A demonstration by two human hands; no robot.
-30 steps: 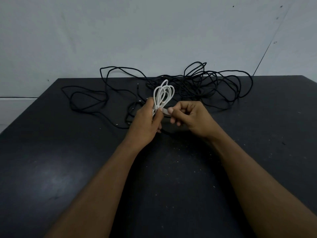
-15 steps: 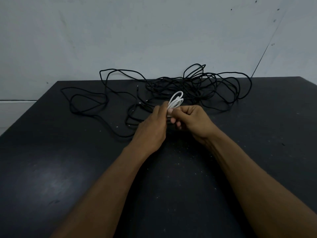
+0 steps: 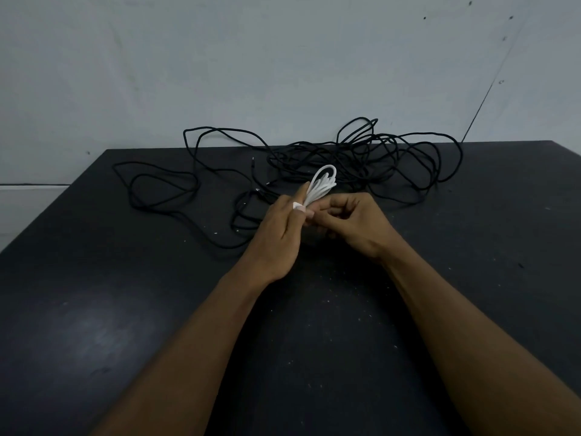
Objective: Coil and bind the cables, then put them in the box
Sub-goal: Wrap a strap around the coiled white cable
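Behind the white cable [image 3: 322, 185], from far left to right of it, the black cable [image 3: 358, 158] was lying loose and tangled on the counter [image 3: 94, 309]. The white cable was held above the counter as a small bundle of loops. Its lower end was gripped by the curled fingers of the left hand [image 3: 279, 234]. Just right of it, the right hand [image 3: 355, 221] was closed on the near part, seemingly in a pinch. For a good binding, the loops should be held flat while the free end is wound tightly. No box was seen.
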